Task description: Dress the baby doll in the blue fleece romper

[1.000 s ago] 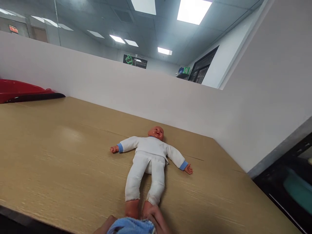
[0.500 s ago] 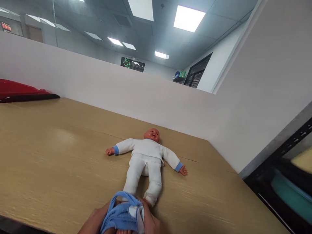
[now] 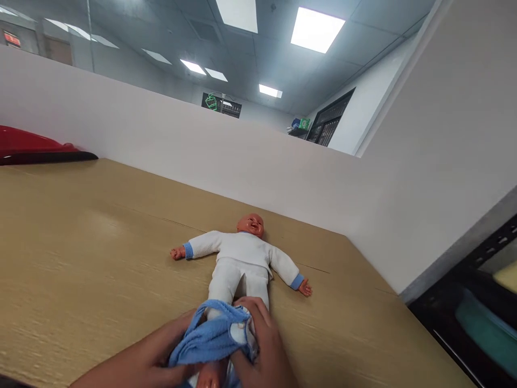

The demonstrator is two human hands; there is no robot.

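Observation:
A baby doll (image 3: 242,248) lies on its back on the table, head away from me, in a white top and white trousers with blue cuffs on the sleeves. A bunched blue terry garment (image 3: 214,334) with a white patch surrounds its lower legs; one bare foot (image 3: 210,374) shows beneath the cloth. My left hand (image 3: 173,358) grips the garment's left side, its fingers partly behind the fabric. On the other side my right hand (image 3: 266,342) holds the garment's edge by the doll's leg. The cloth hides the doll's other foot.
The wooden table (image 3: 100,258) meets a white partition (image 3: 226,156) topped by a window opening. A red object with a dark rim (image 3: 36,145) sits at the far left. At the right stands a black perforated rack (image 3: 456,302) holding a teal item (image 3: 488,328).
Both hands have moved up the doll's legs, drawing the blue garment with them. A foot now comes out more clearly below the cloth.

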